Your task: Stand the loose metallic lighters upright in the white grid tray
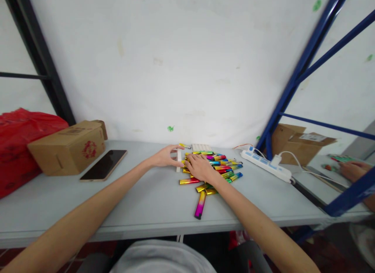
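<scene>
My left hand [165,156] grips a narrow white plastic tray [179,163] by its ends, the tray tipped up on its side. Just right of it, my right hand [200,167] reaches over a pile of shiny multicoloured lighters [224,168]. Its fingers are bent around a yellow lighter close to the tray, partly hidden by the hand. A purple and yellow lighter [200,205] lies apart, nearest the table's front. Behind the pile sits another white tray [201,147] with slots, and a yellow lighter [184,146] lies beside it.
On the left are a phone [104,165], a cardboard box [70,148] and a red plastic bag [20,144]. A white power strip [266,164] with cables lies right, near a blue metal frame [288,91]. Beyond it, another person's hand [354,170] works near an open carton [301,144].
</scene>
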{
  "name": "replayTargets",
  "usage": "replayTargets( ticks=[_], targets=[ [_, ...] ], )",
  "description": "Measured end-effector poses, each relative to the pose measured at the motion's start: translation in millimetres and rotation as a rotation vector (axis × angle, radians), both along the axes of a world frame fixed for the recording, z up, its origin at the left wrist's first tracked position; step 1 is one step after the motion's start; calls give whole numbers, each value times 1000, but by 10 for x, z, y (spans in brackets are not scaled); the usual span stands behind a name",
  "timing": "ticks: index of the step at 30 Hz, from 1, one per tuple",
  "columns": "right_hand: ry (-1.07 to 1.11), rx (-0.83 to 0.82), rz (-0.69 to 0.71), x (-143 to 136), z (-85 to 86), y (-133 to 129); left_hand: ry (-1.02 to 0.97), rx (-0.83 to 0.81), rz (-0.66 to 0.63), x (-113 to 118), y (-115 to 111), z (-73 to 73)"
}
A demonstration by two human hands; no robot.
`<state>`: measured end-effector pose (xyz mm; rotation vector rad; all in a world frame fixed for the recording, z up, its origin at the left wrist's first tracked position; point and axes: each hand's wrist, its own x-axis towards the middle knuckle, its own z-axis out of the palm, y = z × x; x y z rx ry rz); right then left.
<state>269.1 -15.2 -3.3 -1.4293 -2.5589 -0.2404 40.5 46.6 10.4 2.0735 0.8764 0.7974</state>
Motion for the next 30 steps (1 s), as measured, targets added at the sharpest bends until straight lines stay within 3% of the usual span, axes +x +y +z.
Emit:
replayTargets(
  ticks=[6, 10, 13, 15, 22, 24, 26, 30],
  targets=[
    [44, -26, -71, 107, 0, 23, 105, -13, 19, -285, -1, 133],
    [110, 2, 2, -7, -1, 9, 37, -7, -13, -136, -20, 45],
    [51, -2, 78, -86, -27, -10, -32, 19, -42, 8, -36, -47],
    [12, -8, 57, -88, -46, -11, -16, 42, -17, 12, -37, -61],
    [62, -14, 40, 29, -2, 42, 17, -57, 110, -434, 131, 15],
    [119, 45, 31, 10, 61, 136, -9, -20, 182, -510, 210, -38],
    [155, 85, 4, -49, 136, 308, 15, 125, 288, -540, 280, -123],
    [54, -51, -107, -242, 224, 776, 210, 346, 407, -575, 364, -266]
  ],
)
